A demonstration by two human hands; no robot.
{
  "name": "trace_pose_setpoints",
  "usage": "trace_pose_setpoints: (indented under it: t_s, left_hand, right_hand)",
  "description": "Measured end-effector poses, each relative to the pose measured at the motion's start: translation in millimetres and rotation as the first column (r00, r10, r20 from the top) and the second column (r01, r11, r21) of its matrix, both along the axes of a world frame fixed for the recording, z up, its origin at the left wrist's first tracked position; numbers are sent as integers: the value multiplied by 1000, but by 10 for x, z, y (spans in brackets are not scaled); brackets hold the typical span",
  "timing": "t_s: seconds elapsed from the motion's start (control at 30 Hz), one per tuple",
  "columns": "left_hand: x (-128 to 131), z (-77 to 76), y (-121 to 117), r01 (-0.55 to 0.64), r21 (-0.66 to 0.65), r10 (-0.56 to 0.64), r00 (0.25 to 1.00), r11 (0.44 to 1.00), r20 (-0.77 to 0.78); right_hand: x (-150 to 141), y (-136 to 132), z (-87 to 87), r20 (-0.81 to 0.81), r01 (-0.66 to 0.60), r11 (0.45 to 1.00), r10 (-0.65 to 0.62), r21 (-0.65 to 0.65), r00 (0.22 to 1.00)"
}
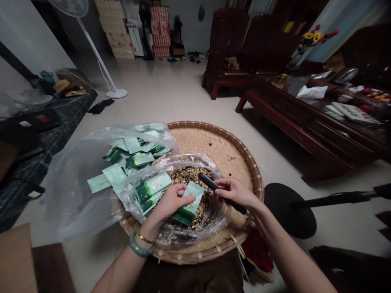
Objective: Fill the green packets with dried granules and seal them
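Green packet point(197, 191), black tool point(208, 182)
Left hand point(171, 202) pinches the green packet over dry bits point(183, 174); right hand point(234, 193) grips the black tool.

Both forearms point(282, 244) angle inward; left fingers point(179, 188) pinch, thumb point(187, 200) uppermost; right fingers point(224, 182) curl.

No text can be read. Gold marks on the held packet point(194, 198) are too small and blurred to make out, as are those on the other packets point(159, 182). Red markings on the stacked boxes point(160, 40) stay illegible, and so do a white patch point(25, 123) and a red patch point(42, 118) on the black bag point(50, 123).
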State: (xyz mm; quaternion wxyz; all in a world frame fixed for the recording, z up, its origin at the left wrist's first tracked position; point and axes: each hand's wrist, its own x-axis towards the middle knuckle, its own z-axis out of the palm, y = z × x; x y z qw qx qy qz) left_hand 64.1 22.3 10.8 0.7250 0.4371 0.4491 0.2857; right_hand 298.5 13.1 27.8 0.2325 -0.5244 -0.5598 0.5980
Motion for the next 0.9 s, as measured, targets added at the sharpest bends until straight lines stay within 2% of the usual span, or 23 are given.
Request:
trace_pose_setpoints:
  t_s: [0.1, 0.2, 0.27, 0.33, 0.4, 0.47, 0.57, 0.7, 0.9]
  left_hand:
    - [-37, 0, 1, -58, 27, 57, 997, 998, 44]
    - [-43, -15, -14, -106, 68, 101, 992, 992, 79]
    - [-23, -26, -30, -112, 90, 105, 992, 990, 76]
    - [9, -35, -47, -102, 111, 95, 993, 989, 64]
    - [41, -36, -66, -87, 130, 81, 995, 988, 53]
    - [63, -29, -83, -77, 148, 71, 996, 986, 50]
    - [65, -5, -91, -72, 171, 67, 997, 983, 36]
    - [33, 16, -78, -124, 270, 144, 988, 955, -55]
    - [32, -7, -94, -155, 364, 214, 969, 918, -127]
  right_hand:
    - [117, -16, -104, 291, -46, 972, -24, 231, 957]
    - [140, -75, -174, 581, -199, 906, -61, 374, 812]
    - [98, -116, -165, 660, -236, 871, -126, 430, 741]
    - [9, -139, -113, 594, -176, 843, -195, 508, 780]
    - [-128, -136, -54, 405, -42, 836, -220, 547, 887]
    - [-292, -113, -29, 197, 80, 858, -206, 508, 959]
    - [-513, -74, -61, 48, 174, 867, -221, 466, 974]
    - [-624, -78, -78, -4, 153, 879, -170, 452, 985]
    - [-568, -126, 26, 26, 91, 892, -114, 442, 993]
